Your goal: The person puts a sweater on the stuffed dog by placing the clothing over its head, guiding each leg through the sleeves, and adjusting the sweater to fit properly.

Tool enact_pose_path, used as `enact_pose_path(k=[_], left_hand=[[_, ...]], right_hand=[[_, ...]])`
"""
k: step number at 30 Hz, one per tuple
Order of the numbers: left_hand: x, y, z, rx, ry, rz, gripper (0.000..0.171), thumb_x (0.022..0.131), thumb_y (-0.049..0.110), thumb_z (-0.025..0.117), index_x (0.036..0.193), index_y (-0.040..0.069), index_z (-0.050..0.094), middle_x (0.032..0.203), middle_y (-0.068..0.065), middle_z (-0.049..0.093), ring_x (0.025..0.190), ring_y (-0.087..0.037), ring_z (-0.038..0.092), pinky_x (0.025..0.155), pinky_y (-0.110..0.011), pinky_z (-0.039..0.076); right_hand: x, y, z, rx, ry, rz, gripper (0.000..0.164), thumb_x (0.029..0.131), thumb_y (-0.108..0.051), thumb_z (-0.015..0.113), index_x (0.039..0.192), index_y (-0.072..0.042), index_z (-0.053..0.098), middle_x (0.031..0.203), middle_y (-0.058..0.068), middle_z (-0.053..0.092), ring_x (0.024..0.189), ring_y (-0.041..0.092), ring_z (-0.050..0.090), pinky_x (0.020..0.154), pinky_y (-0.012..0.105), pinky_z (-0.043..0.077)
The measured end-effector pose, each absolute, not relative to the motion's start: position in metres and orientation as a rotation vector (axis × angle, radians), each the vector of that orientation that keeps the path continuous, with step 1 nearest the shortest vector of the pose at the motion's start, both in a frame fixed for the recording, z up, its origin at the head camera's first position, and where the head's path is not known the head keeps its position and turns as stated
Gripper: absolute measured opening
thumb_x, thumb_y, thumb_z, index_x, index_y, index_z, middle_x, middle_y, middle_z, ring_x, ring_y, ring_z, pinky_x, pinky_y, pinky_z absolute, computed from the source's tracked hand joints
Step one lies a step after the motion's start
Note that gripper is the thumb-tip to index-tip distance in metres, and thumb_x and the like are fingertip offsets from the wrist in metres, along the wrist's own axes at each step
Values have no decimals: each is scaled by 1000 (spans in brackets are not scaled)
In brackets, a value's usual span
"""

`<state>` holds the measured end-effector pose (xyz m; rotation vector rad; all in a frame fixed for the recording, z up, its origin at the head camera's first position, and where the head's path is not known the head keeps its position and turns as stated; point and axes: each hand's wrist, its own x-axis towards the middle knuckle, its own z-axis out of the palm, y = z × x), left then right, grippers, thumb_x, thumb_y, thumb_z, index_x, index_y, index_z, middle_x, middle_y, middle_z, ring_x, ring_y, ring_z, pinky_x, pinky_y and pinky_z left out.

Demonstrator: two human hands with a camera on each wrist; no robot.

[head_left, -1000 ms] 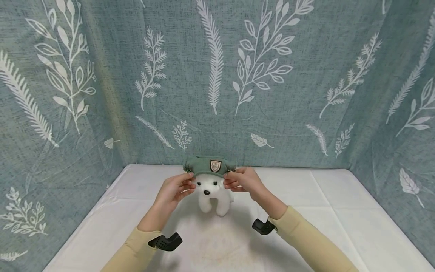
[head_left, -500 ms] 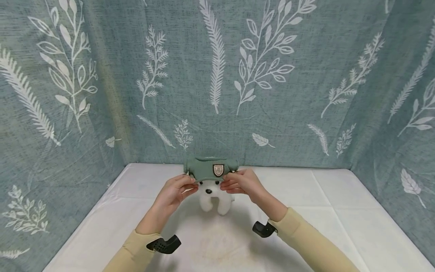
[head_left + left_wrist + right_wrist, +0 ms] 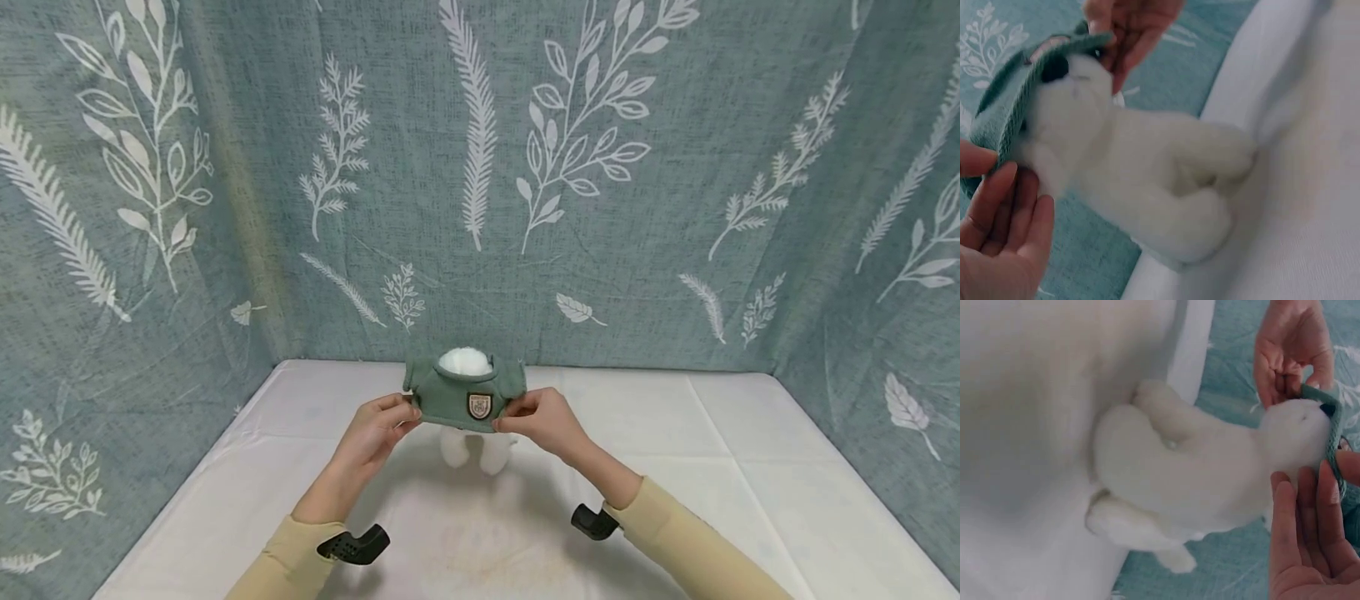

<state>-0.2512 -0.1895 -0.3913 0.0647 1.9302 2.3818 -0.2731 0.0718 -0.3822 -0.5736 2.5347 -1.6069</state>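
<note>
A white plush dog (image 3: 465, 362) stands on all fours near the table's back edge. A small green knit sweater (image 3: 442, 398) with a shield badge (image 3: 479, 406) covers its face in the head view, and the crown shows above the neckline. My left hand (image 3: 381, 429) pinches one side of the sweater's hem between thumb and fingers; my right hand (image 3: 546, 421) pinches the other side. From the left wrist, the hem passes over the dog's muzzle (image 3: 1079, 94), beside the dark nose. The right wrist view shows the dog's legs and short tail (image 3: 1175, 559) bare.
White cloth (image 3: 660, 500) with fold creases covers the table. Blue-green curtain (image 3: 420, 167) printed with white leaves hangs at the back and both sides. Black wrist cameras (image 3: 356, 546) sit at the cuffs of the beige sleeves.
The sweater has come down from the dog's forehead over its eyes and nose in the head view, and the white crown now shows at the neckline. Both hands have moved lower, still gripping the hem.
</note>
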Motion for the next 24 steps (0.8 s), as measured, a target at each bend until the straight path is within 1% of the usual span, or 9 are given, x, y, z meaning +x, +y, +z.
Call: enact_pose_path(k=[2,5,8,11,15,17,20,22,24], left_hand=[[-253,-192,-395,99,1967,2359,28,87,-6,51,65,12,50,80,-1,48,82,-12,51,88,-26,48],[-255,-194,-402,122,2109,2264,27,86,-5,54,65,11,48,72,0,49,79,-14,49,84,-30,48],[-258,-193,-408,129,2331,2085,17,85,1,61,69,8,58,72,4,57,79,-12,52,81,-35,48],[-258,-190,-408,121,2461,1953,6,85,7,65,82,3,68,80,1,68,83,-12,60,85,-41,50],[-254,-188,-400,117,2484,1851,19,89,10,62,99,-5,65,94,-11,70,92,-20,66,92,-44,50],[-253,-189,-393,100,2567,1722,23,92,12,58,108,-4,61,103,-14,67,97,-23,64,90,-44,51],[-252,-191,-382,52,2775,1580,27,93,13,54,117,2,54,114,-14,61,106,-26,58,89,-42,49],[-252,-191,-375,40,2922,1635,29,92,10,53,120,3,52,117,-15,58,109,-28,56,90,-42,48],[-252,-189,-369,88,3070,1756,28,92,9,55,119,3,55,117,-14,59,111,-28,56,94,-41,48]], right_hand=[[-272,72,-384,-617,2582,-1568,17,76,-21,76,75,-5,73,72,4,70,75,23,67,65,30,53],[-272,72,-388,-646,2677,-1487,16,76,-21,77,71,-6,72,70,2,70,67,13,65,60,27,52],[-271,70,-392,-635,2736,-1440,16,76,-21,76,70,-8,72,69,1,70,64,8,63,58,26,51],[-272,67,-395,-611,2758,-1435,17,78,-24,76,72,-9,73,69,1,71,65,7,64,59,25,52],[-276,69,-394,-615,2731,-1405,21,80,-30,75,78,-10,75,75,1,72,70,8,65,62,26,53],[-279,73,-390,-604,2668,-1387,22,82,-31,73,86,-9,75,81,2,73,76,12,67,66,27,54],[-281,78,-380,-531,2566,-1370,22,86,-23,68,98,-5,72,91,5,72,87,20,68,75,32,56],[-283,81,-372,-467,2590,-1357,21,89,-16,63,105,-4,70,95,5,72,93,22,67,79,33,56],[-284,82,-364,-420,2676,-1363,22,92,-14,58,110,-5,68,100,5,71,97,22,66,82,35,55]])
